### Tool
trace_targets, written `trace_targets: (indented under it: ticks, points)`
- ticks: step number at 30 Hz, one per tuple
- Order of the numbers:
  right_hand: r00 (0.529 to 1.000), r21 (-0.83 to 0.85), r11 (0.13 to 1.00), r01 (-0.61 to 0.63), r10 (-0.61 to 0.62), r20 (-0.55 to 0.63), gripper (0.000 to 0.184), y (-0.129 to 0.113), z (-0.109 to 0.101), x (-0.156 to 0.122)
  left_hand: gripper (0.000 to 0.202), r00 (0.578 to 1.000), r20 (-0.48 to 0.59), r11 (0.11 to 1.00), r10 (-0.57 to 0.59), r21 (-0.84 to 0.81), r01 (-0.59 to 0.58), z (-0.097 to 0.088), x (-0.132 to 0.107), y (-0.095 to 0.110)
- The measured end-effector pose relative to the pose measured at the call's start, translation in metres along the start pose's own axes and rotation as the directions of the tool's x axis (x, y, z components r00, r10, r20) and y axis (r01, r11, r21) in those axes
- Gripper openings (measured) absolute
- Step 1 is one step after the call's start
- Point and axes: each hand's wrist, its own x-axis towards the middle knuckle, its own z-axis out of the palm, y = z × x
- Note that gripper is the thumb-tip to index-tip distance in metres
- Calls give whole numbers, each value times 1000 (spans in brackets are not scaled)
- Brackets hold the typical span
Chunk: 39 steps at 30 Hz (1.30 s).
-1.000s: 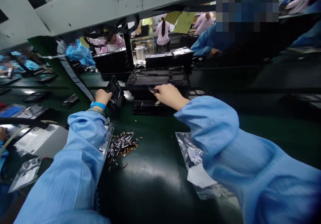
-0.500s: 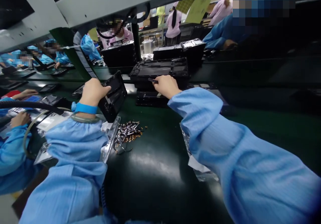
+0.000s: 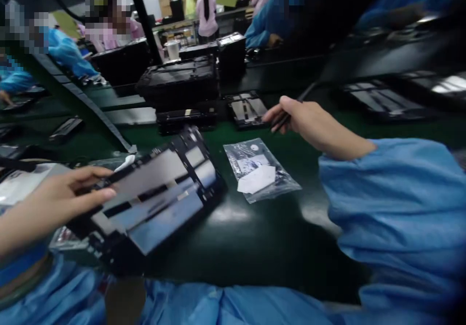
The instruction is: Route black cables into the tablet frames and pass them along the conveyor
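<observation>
My left hand is closed on the left edge of an opened tablet, thumb on top. The tablet is tilted above the bench, its inner side with silvery battery panels facing up. In my right hand, a slim dark tool is pinched between the fingers; blur hides its exact kind. That hand is over the bench at the right, near another opened tablet lying flat. Below and left of it lies a clear plastic bag with white pieces in or on it.
A stack of dark tablet housings stands at the back, with a black housing in front. More opened tablets lie at the right. A green post rises at the left. Co-workers in blue sit across the line.
My left hand has brought the tablet nearer and turned its inner side up. My right hand has moved right, away from the stack, with the tool. The view has shifted right.
</observation>
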Motion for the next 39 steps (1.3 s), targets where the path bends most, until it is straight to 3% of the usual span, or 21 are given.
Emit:
trace_targets:
  ticks: [1, 2, 4, 6, 7, 9, 12, 13, 14, 15, 18, 19, 21, 25, 33, 37, 39]
  points:
    - [997, 78, 995, -55, 59, -41, 52, 8, -6, -17, 58, 985, 156, 996, 72, -64, -63, 16, 2, 5]
    - [990, 170, 980, -104, 118, -75, 54, 16, -9, -34, 53, 939, 310, 985, 152, -122, -119, 32, 5, 11]
    - [971, 325, 930, -170, 215, -108, 55, 31, -11, -67, 45, 782, 551, 956, 292, -200, -216, 65, 11, 23]
    - [956, 382, 901, -203, 267, -121, 52, 45, -8, -95, 41, 639, 678, 930, 364, -224, -292, 91, 19, 33]
    - [951, 387, 897, -215, 282, -125, 49, 52, -5, -108, 40, 596, 707, 918, 382, -214, -334, 101, 23, 36]
    - [951, 371, 905, -209, 277, -140, 45, 67, 3, -129, 42, 580, 714, 892, 391, -137, -431, 113, 29, 41]
    - [955, 303, 940, -156, 222, -196, 42, 89, 18, -148, 55, 672, 557, 792, 489, 39, -609, 123, 30, 51]
    - [954, 268, 954, -134, 198, -226, 41, 95, 24, -151, 64, 675, 483, 741, 557, 77, -667, 126, 27, 58]
    - [949, 232, 966, -115, 176, -260, 39, 100, 29, -152, 71, 643, 431, 678, 634, 91, -730, 131, 21, 67]
    - [943, 197, 975, -100, 156, -294, 37, 105, 34, -152, 74, 577, 413, 603, 705, 81, -794, 137, 15, 78]
    - [924, 103, 993, -64, 98, -370, 31, 115, 44, -151, 63, 300, 469, 355, 831, -32, -934, 164, -5, 118]
    - [921, 78, 995, -54, 80, -380, 29, 117, 45, -151, 59, 242, 462, 291, 853, -36, -956, 175, -10, 131]
    - [919, 41, 999, -36, 49, -391, 25, 119, 47, -151, 57, 178, 440, 200, 880, -2, -980, 195, -14, 153]
    - [918, 9, 1000, -11, 14, -397, 22, 120, 48, -152, 54, 172, 415, 166, 893, 53, -985, 216, -12, 170]
    - [906, 68, 996, -59, 82, -415, 22, 121, 46, -151, 49, 170, 431, 194, 886, -12, -981, 217, -8, 167]
    - [901, 180, 979, -93, 160, -404, 29, 104, 47, -154, 46, 198, 354, 254, 914, -119, -960, 208, -8, 164]
    - [918, 256, 961, -107, 194, -345, 31, 87, 52, -154, 45, 240, 280, 305, 929, -214, -928, 200, -11, 158]
